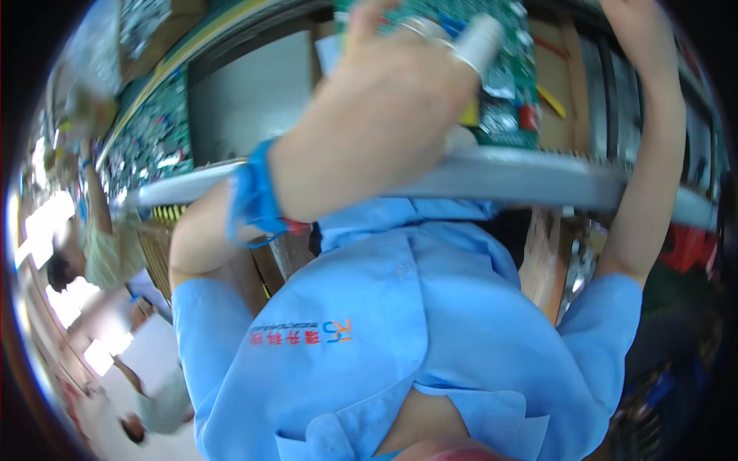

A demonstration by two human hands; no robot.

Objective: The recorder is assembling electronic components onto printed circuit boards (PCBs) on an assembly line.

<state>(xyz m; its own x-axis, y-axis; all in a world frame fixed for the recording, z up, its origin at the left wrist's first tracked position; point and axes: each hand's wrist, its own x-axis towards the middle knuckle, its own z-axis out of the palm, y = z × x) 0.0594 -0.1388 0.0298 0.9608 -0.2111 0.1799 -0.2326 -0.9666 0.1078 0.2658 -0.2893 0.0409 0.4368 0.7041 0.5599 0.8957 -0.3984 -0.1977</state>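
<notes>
My left hand [392, 100], blurred by motion, is over a green circuit board [516, 73] at the top of the head view. Its fingers look spread, and a white finger cot [480, 44] covers one of them. Nothing shows in its grasp, though some fingertips are hidden or cut off. A blue band [257, 188] circles that wrist. White, blue, yellow and red parts sit on the board around the fingers. My right hand [639, 27] reaches up past the board to the upper right. The frame edge cuts off its fingers, so what they hold is out of sight.
A metal rail [538, 175] runs between my body and the boards. Another populated circuit board [157, 134] lies to the left, beside a grey panel [246, 100]. A yellow tool-like piece [551, 101] is right of the main board. Other people [104, 250] are at the far left.
</notes>
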